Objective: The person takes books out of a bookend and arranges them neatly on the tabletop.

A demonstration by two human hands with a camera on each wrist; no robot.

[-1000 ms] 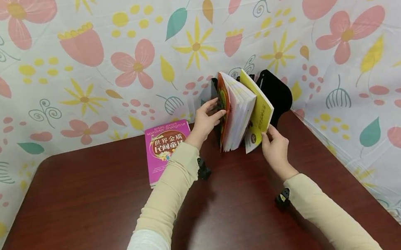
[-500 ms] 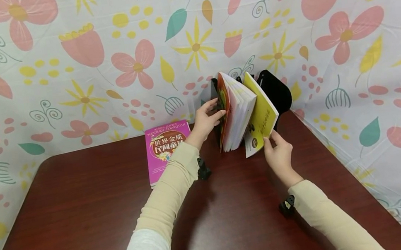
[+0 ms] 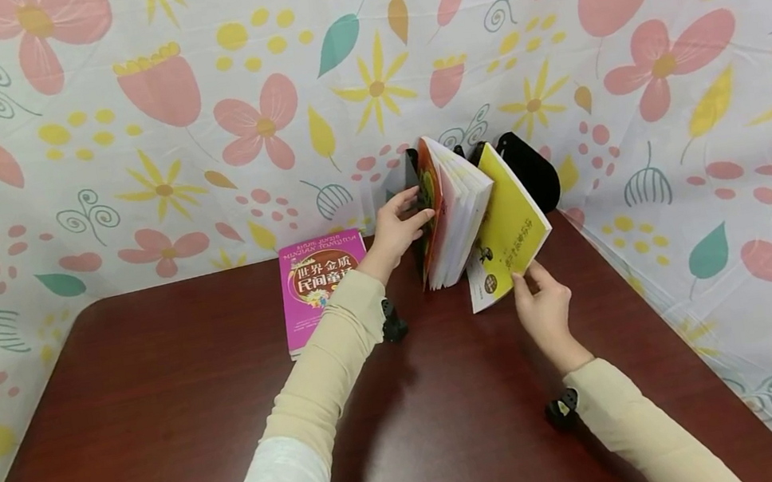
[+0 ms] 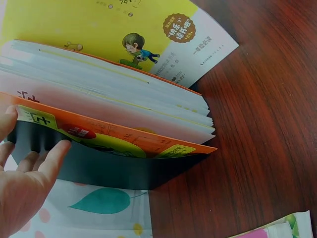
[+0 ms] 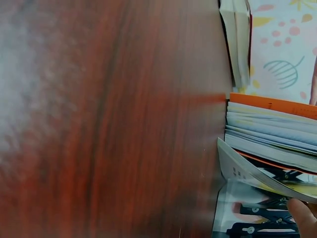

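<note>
Pinched by its lower edge between thumb and fingers of my right hand (image 3: 545, 314), a thin yellow book (image 3: 510, 238) slants out to the front right. In the right wrist view only a fingertip (image 5: 302, 215) shows beside this book's edge. My left hand (image 3: 395, 233) has fingers resting against the cover of a thick orange book (image 4: 163, 141), which stands upright with its pages fanned a little. Black bookend plates (image 3: 531, 173) stand on both sides; the left one (image 4: 109, 166) lies close behind the left fingers. The yellow book's far part is hidden behind the thick book.
A purple book (image 3: 319, 281) lies flat left of the standing books, partly covered by the left sleeve. Under everything is a dark reddish wooden table (image 3: 163, 429). A floral cloth (image 3: 199, 135) hangs close behind the books and along the right side.
My right hand has drawn the yellow book toward the front right, so more of its cover shows. The left hand and the orange book have stayed in place.
</note>
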